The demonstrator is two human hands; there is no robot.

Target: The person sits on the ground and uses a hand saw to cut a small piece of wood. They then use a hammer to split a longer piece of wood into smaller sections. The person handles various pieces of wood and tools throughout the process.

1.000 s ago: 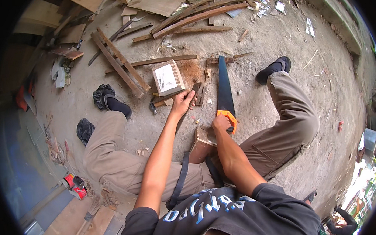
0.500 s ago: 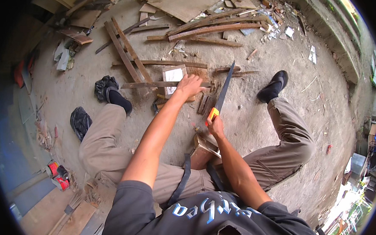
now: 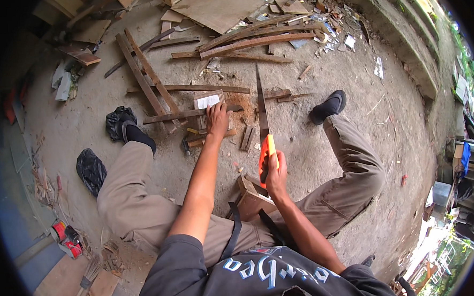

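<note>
My left hand (image 3: 218, 118) is wrapped over a dark wooden strip (image 3: 173, 116) and presses it down on a board with a white patch (image 3: 208, 101). The strip's right end sticks out past my fingers. In my right hand (image 3: 276, 174) is a handsaw (image 3: 262, 101), gripped by its orange and black handle. Its long blade points away from me, to the right of the strip's end and apart from it. Short wood offcuts (image 3: 248, 138) lie just below the strip's end.
Long wooden strips (image 3: 142, 75) lie crossed at the left, and curved ones (image 3: 258, 44) are piled at the back. A hammer-like tool (image 3: 194, 142) rests beside the board. A wooden box (image 3: 254, 203) stands between my legs. Black plastic bags (image 3: 91, 169) lie left.
My left hand has moved from nearer the strip's right end back along it and closed over it. The saw has swung from leaning right to pointing straight ahead, and my right hand has come nearer me.
</note>
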